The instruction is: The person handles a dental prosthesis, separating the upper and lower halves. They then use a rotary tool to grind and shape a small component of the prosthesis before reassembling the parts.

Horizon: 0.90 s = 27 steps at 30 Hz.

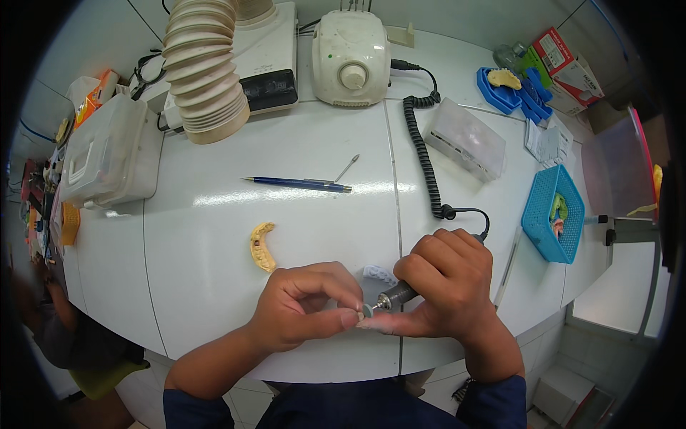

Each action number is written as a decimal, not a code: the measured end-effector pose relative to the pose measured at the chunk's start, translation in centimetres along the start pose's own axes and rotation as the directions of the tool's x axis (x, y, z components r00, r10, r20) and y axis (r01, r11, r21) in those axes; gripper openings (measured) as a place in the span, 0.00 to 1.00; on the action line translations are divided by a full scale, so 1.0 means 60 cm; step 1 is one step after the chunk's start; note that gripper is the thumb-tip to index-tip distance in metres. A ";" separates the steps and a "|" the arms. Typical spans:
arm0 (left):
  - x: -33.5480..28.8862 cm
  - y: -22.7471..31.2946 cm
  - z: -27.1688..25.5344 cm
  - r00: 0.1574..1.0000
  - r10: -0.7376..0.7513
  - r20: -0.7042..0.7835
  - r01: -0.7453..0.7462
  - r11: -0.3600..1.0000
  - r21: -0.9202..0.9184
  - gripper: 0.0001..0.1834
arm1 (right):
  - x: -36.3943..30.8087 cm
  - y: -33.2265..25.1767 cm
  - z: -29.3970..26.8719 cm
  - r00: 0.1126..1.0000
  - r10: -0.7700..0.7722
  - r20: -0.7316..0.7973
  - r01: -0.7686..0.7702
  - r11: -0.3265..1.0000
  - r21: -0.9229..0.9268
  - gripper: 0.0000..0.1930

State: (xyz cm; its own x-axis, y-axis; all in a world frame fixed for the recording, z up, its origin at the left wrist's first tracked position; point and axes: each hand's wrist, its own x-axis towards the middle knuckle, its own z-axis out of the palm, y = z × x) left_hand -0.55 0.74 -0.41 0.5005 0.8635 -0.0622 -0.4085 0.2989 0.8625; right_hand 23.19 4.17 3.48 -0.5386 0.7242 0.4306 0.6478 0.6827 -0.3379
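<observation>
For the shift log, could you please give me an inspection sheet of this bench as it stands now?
Surface: glossy white curved bench, seams visible.
Job's things: grey rotary handpiece with small disc tip at a tiny piece, too small to identify; yellow arch-shaped dental cast beside the left hand.
Clutter: blue pen, loose metal bur, translucent plastic box, blue mesh basket.
Hands: left hand fingers pinch the piece; right hand grips the handpiece.
Cables: black coiled cord runs to the cream control unit.
Surroundings: ribbed beige suction hose.
</observation>
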 end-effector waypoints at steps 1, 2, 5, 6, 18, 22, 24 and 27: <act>-0.001 0.000 0.000 1.000 -0.003 -0.004 0.003 1.000 0.013 0.05 | 0.000 0.000 0.000 1.000 0.003 0.002 -0.003 1.000 -0.002 0.30; -0.001 0.002 0.000 1.000 -0.002 -0.007 0.002 1.000 0.021 0.05 | 0.000 -0.001 0.000 1.000 0.004 0.004 -0.004 1.000 -0.003 0.30; 0.000 0.006 0.001 1.000 -0.003 -0.015 0.004 0.999 0.044 0.05 | 0.001 0.000 0.000 1.000 0.007 0.012 -0.007 1.000 -0.007 0.30; 0.000 0.006 0.000 1.000 -0.007 -0.018 0.008 0.999 0.051 0.05 | 0.001 0.000 -0.001 1.000 0.007 0.018 -0.007 1.000 -0.010 0.30; 0.000 0.002 0.002 0.999 -0.042 -0.034 0.041 0.998 -0.041 0.05 | -0.001 -0.001 0.001 0.999 0.006 0.038 -0.006 1.000 0.001 0.29; 0.000 0.002 0.001 0.998 -0.057 -0.025 0.056 0.997 -0.044 0.05 | -0.001 -0.002 -0.001 0.999 0.007 0.043 -0.007 1.000 0.009 0.28; 0.001 0.005 0.004 0.998 -0.058 -0.024 0.057 0.998 -0.040 0.04 | -0.002 -0.001 -0.001 0.999 -0.003 0.039 0.003 1.000 0.004 0.28; 0.001 0.007 0.003 0.997 -0.079 -0.012 0.078 0.995 -0.055 0.04 | -0.003 0.000 -0.001 0.999 -0.016 0.039 0.015 1.000 0.002 0.28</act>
State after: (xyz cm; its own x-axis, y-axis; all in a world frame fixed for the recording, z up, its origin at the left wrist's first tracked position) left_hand -0.54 0.86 0.03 0.5217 0.8422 -0.1360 -0.4096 0.3871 0.8261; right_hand 23.31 4.05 3.45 -0.5694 0.7168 0.4026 0.6381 0.6941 -0.3332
